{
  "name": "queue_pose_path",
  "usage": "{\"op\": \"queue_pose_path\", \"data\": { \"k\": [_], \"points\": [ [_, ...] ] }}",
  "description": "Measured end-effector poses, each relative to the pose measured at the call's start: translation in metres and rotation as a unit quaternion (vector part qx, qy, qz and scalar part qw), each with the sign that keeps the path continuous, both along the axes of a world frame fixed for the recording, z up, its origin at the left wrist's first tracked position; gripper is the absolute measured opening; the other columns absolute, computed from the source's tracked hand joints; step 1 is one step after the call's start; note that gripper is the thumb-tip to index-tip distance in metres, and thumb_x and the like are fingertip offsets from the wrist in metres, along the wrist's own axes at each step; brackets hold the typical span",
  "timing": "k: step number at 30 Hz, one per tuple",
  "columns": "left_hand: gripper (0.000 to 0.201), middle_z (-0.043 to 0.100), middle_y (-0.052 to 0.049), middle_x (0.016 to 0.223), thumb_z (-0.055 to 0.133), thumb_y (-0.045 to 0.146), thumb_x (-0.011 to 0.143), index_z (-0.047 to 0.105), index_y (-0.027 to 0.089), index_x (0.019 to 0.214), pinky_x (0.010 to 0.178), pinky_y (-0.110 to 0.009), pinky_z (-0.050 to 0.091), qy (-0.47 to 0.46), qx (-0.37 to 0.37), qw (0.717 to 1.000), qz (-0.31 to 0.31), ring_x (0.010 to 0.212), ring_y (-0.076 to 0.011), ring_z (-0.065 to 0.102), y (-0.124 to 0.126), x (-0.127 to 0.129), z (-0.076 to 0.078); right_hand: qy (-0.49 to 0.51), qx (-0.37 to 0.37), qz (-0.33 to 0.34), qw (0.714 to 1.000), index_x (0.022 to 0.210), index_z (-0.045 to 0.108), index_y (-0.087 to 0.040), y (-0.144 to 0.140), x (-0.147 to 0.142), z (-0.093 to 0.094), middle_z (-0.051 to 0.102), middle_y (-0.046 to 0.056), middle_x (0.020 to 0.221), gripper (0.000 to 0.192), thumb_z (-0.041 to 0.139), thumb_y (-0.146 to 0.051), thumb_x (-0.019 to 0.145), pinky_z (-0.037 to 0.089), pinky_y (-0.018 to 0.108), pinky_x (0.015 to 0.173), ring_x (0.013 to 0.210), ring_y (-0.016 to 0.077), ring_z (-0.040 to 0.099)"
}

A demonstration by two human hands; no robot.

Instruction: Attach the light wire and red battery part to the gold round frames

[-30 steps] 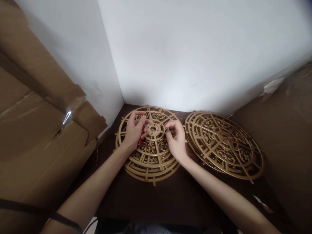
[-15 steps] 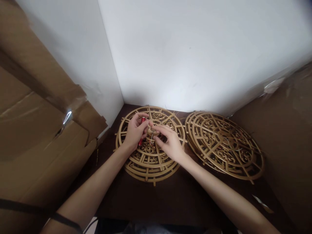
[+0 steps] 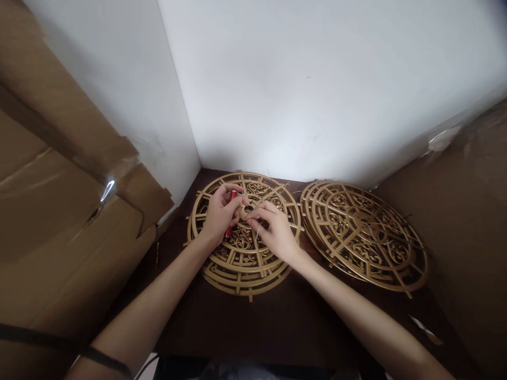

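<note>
My left hand (image 3: 222, 214) is closed around a slim red cylinder (image 3: 233, 195), whose ends show above and below the fingers. The hand is over the left part of a gold openwork disc (image 3: 237, 274), the top one of a stack. To the right of the disc's centre hole, my right hand (image 3: 273, 227) pinches a thin pale wire or thread (image 3: 258, 231), which hangs down beside the fingertips. The disc has curled scrollwork between its spokes. Part of its centre is hidden by the fingers.
A second stack of gold discs (image 3: 364, 237) lies to the right on the dark table (image 3: 253, 332). A small blade-like tool (image 3: 425, 330) is at the lower right. Cardboard (image 3: 59, 211) stands on the left, a white wall (image 3: 309, 95) behind.
My right hand's fingers have drawn together into a pinch, and the pale strand has shifted right with them. My left hand stays around the red cylinder almost unmoved.
</note>
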State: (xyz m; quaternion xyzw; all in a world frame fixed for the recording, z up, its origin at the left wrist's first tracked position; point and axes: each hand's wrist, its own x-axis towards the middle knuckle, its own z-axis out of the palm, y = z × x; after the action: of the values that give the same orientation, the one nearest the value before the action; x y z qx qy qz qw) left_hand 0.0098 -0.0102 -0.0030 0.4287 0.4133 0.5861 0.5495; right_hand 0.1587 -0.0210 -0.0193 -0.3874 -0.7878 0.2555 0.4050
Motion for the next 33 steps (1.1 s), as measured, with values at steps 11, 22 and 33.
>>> {"op": "queue_pose_path", "data": {
  "k": [11, 22, 33],
  "points": [
    [0.025, 0.060, 0.001, 0.075, 0.062, 0.020, 0.073, 0.051, 0.015, 0.095, 0.038, -0.017, 0.027, 0.106, 0.028, 0.994, -0.024, 0.043, -0.0025, 0.037, 0.0000, 0.0013, -0.0050, 0.219, -0.076, -0.061, 0.971, 0.086, 0.072, -0.023, 0.0063, 0.0042, -0.0010, 0.067, 0.002, 0.085, 0.013, 0.061, -0.018, 0.082, 0.047, 0.029, 0.073, 0.081, 0.0155, 0.060],
    [0.025, 0.058, 0.001, 0.078, 0.067, 0.019, 0.071, 0.057, 0.015, 0.094, 0.049, -0.019, 0.031, 0.186, 0.088, 0.976, -0.069, 0.051, -0.0040, 0.038, -0.0007, -0.0013, -0.0048, 0.301, -0.143, -0.066, 0.940, 0.087, 0.069, -0.021, 0.0069, 0.0018, -0.0025, 0.068, 0.002, 0.085, 0.011, 0.067, -0.023, 0.077, 0.049, 0.029, 0.076, 0.078, 0.0144, 0.062],
    [0.027, 0.059, 0.002, 0.073, 0.074, 0.018, 0.066, 0.060, 0.016, 0.089, 0.050, -0.018, 0.035, 0.115, 0.076, 0.988, -0.065, 0.054, -0.0053, 0.045, -0.0002, -0.0010, -0.0066, 0.265, -0.146, -0.056, 0.952, 0.080, 0.068, -0.018, 0.0048, 0.0020, 0.0014, 0.069, 0.002, 0.077, 0.012, 0.068, -0.030, 0.076, 0.050, 0.028, 0.067, 0.070, 0.0142, 0.062]
  ]
}}
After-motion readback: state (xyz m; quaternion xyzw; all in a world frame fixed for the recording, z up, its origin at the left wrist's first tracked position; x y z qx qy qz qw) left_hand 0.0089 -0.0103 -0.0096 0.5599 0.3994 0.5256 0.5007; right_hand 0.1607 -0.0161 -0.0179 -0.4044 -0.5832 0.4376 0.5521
